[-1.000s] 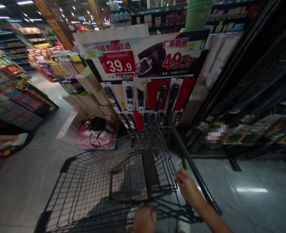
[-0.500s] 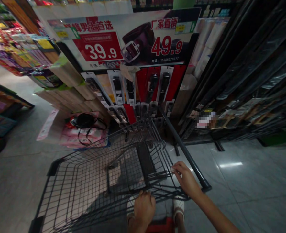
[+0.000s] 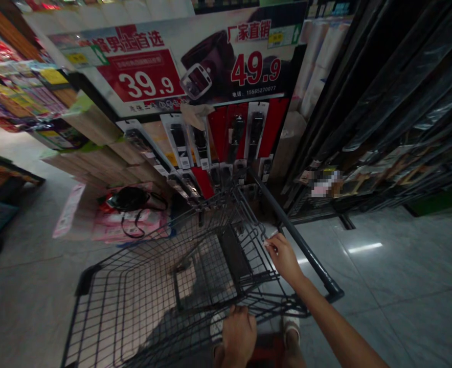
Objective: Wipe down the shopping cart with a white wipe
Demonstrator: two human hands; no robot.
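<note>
A dark grey wire shopping cart point(image 3: 113, 301) stands sideways before me, its handle bar point(image 3: 304, 245) on the right. My left hand point(image 3: 239, 329) is closed over the cart's near top rim. Above the cart's handle end, my right hand point(image 3: 283, 255) pinches a small white scrap, too small to name for certain. That hand is just left of the handle bar and looks apart from it. Inside the basket is a folded wire child seat with a dark panel point(image 3: 233, 253); its wires partly cover the floor below.
Beyond the cart, packaged belts point(image 3: 253, 133) hang under a large price sign point(image 3: 206, 61). Paper packs point(image 3: 91, 122) and pink packages with a black bag point(image 3: 130, 198) are stacked left. A dark rack point(image 3: 383, 117) stands right. Tiled floor point(image 3: 367, 286) lies right of the cart.
My right hand has moved up and away from me, still pinching the white scrap. My left hand stays on the cart rim. The view has shifted slightly.
</note>
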